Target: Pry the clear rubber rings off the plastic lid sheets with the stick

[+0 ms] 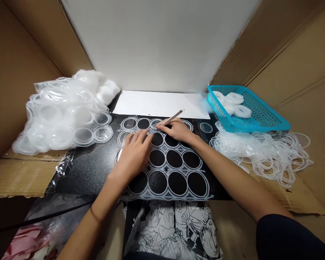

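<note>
Mid-frame, translucent ring-patterned plastic sheeting point(165, 168) is touched by the spread left hand point(137, 150), a slim beige stick point(173, 117) pinched by the right hand point(177, 129).

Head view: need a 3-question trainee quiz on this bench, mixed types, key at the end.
1. Multiple choice: which hand grips the slim pale pencil-like tool? A) left B) right C) neither
2. True or false: the turquoise plastic mesh basket holds white round bundles.
3. Fill in: the left hand, its fingers spread, lies over a flat translucent sheet made of joined, ___-shaped outlines.

Key: 1. B, the right hand. 2. True. 3. Ring.
</note>
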`<state>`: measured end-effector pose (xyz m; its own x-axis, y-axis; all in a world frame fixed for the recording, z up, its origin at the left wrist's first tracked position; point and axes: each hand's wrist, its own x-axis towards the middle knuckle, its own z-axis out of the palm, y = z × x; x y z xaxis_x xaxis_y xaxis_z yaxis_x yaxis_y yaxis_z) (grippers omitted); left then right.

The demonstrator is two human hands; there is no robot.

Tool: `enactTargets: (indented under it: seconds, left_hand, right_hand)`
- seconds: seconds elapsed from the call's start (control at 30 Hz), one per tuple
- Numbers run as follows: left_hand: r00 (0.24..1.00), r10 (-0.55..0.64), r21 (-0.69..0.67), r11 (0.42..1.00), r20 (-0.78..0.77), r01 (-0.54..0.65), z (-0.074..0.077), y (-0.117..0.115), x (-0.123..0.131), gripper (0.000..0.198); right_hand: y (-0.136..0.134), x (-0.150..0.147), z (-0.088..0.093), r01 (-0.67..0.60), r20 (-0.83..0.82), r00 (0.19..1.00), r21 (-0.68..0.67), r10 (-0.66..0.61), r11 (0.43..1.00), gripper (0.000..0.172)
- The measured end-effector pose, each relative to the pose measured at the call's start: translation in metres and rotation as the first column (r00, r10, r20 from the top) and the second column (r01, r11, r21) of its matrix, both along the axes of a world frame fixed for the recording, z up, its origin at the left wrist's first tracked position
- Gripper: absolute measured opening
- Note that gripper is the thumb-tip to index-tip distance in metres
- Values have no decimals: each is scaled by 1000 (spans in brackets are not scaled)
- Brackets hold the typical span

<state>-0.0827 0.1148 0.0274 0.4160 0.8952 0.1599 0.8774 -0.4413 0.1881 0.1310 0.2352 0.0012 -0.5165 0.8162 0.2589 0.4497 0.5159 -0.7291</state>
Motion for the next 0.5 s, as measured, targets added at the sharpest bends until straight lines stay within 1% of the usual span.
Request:
enactTargets:
  seconds: [0.07,0.13,0.2,0.27,0.33,0.4,0.43,0.5]
  left_hand:
    - [999,-16,-32,999,29,17,0,-5,23,49]
    - [998,53,-88,995,31,-50,-8,-8,42,61]
    - [993,114,-117,987,24,-110,-19,-9,53,69]
    - [991,130,-112,986,30,-126,-29,-9,56,70]
    - [991,127,-94,988,42,-123,-34,-9,54,68]
    - [991,123,-86,989,48,-118,-35,-9,51,68]
    - [992,120,-86,990,47,-115,-34,-9,51,68]
    - [992,115,-86,990,42,-111,-33,-9,50,68]
  right_hand:
    - [-1,0,-1,-8,-8,1000,28,8,1000,19]
    - [-2,0,-2,-14,-18,1000,39,15,999,19]
    - [-3,0,-1,-45,10,999,71,45,996,21]
    - [-2,-1,0,-93,121,990,165,74,982,25]
    - [-1,-3,3,-150,287,956,294,63,944,28]
    - [1,-6,7,-207,425,905,391,24,897,29]
    - [2,-8,9,-226,467,884,421,4,879,30]
    - [7,-13,16,-220,499,865,466,-50,857,32]
